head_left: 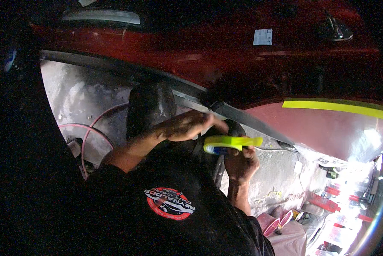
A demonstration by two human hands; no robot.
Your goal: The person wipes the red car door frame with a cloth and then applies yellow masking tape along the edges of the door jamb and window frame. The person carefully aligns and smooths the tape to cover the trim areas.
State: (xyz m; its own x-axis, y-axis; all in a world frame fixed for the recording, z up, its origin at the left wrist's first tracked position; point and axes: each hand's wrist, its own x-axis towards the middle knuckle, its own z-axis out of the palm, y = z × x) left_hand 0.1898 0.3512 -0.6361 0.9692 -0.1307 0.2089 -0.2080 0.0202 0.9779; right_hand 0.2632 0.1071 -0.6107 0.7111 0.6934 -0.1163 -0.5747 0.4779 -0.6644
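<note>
My right hand (pixel 242 165) is closed around a roll of bright yellow masking tape (pixel 217 144), with a short tongue of tape sticking out to the right over the fingers. To the left of the roll, my left hand (pixel 189 125) is held just under the dark trim strip (pixel 260 123) of a dark red car panel (pixel 225 55). Its fingers point right and are smeared by motion, so their grip does not show. A strip of yellow tape (pixel 332 106) is stuck along the panel's edge at the right, above a lighter, dull pinkish surface (pixel 324 130).
A pink hose (pixel 85 143) loops over the grey, stained floor (pixel 268 170) at the left. Pink buckets (pixel 271 225) and a cloth-covered object (pixel 289 241) stand at lower right. Red stands (pixel 324 202) are beyond, in bright light. A white label (pixel 263 37) is on the panel.
</note>
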